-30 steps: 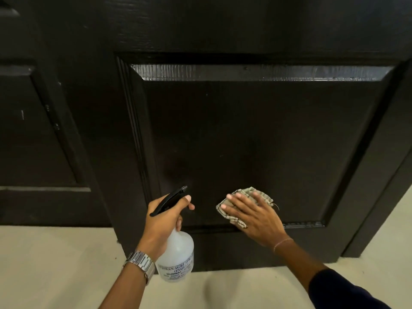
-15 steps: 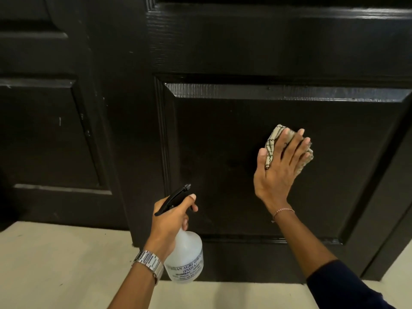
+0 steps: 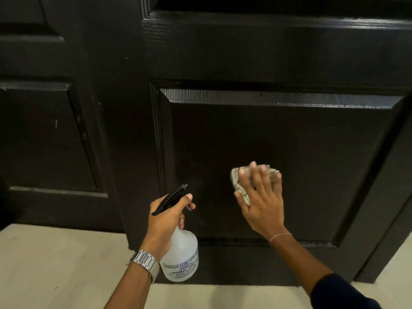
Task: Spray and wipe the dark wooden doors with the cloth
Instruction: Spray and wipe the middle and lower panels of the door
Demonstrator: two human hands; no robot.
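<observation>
A dark wooden door (image 3: 301, 141) with a raised lower panel fills the view ahead. My right hand (image 3: 260, 197) presses a crumpled checked cloth (image 3: 236, 181) flat against that panel with straight, spread fingers, low and left of its middle. My left hand (image 3: 165, 219) grips the neck of a clear spray bottle (image 3: 180, 259) with a black trigger head, held just in front of the panel's left moulding, nozzle pointing at the door. A second dark door (image 3: 44, 134) stands to the left, set further back.
Pale beige floor (image 3: 55, 264) runs along the foot of both doors. The dark door frame (image 3: 388, 241) stands at the far right. A metal watch sits on my left wrist and a thin bracelet on my right.
My right hand has swept the cloth from the bottom of the panel up toward its middle, then back down and left. The left hand with the bottle has barely moved.
</observation>
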